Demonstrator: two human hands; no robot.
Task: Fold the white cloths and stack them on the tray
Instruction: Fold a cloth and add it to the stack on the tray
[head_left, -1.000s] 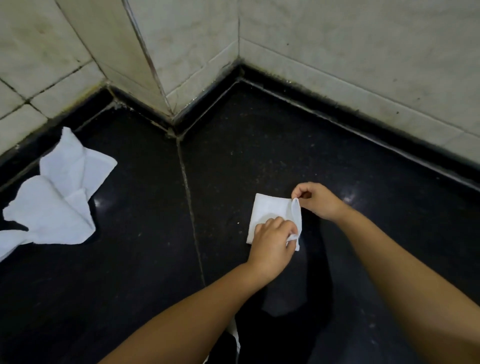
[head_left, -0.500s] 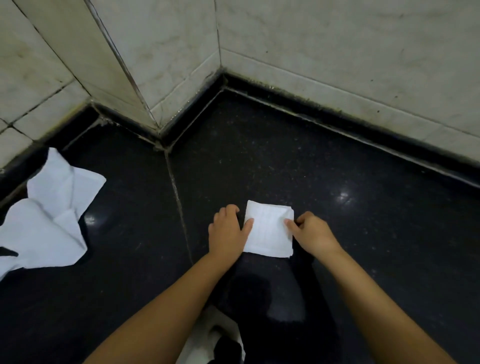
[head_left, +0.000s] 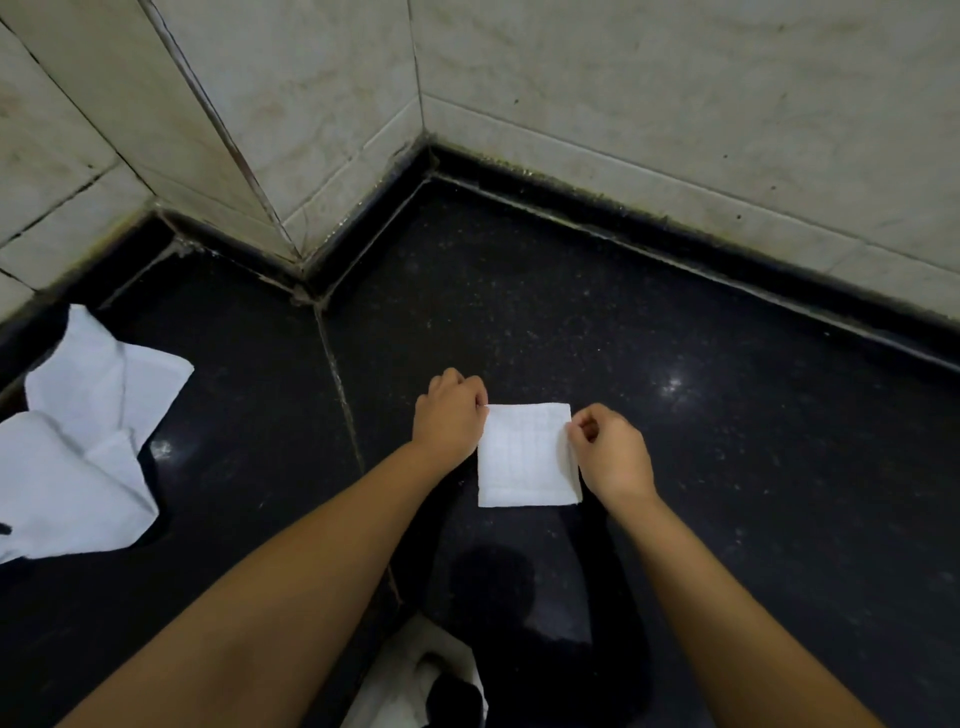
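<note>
A small white cloth (head_left: 524, 457), folded into a neat square, lies flat on the black stone floor in the middle of the view. My left hand (head_left: 449, 415) pinches its upper left corner with curled fingers. My right hand (head_left: 613, 454) pinches its right edge near the top. A loose pile of unfolded white cloths (head_left: 83, 436) lies crumpled at the far left. No tray is in view.
Pale tiled walls (head_left: 649, 104) meet in a corner just beyond the cloth, with a black skirting strip along their base. More white fabric (head_left: 415, 675) shows at the bottom edge between my arms. A grout line (head_left: 337, 384) runs down the floor left of my left hand.
The cloth went from half raised between my hands to lying flat as a folded square. Both hands slid outward to its left corner and right edge.
</note>
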